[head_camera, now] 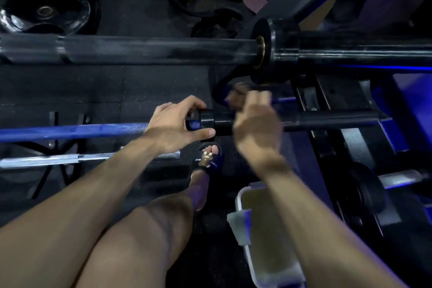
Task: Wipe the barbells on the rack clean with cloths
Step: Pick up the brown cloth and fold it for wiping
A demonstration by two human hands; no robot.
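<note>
Three barbells lie across the rack, one below the other. The top is a thick black barbell [145, 50], the middle a blue barbell [77, 131] with a black collar [208, 121], the lowest a silver barbell [58, 159]. My left hand [177, 124] grips the blue barbell at its collar, thumb below and fingers over the top. My right hand [254, 124] is motion-blurred just right of the collar, over the dark shaft [327, 119]. Its curled fingers hold what looks like a dark blue cloth [231, 98]. A white cloth [240, 227] hangs over the rim of a bucket.
The white bucket [243, 196] stands on the floor by my right forearm. My leg and sandalled foot [208, 159] reach under the bars. Black weight plates [44, 16] lie at the far left on the rubber floor. The rack frame [327, 147] fills the right side.
</note>
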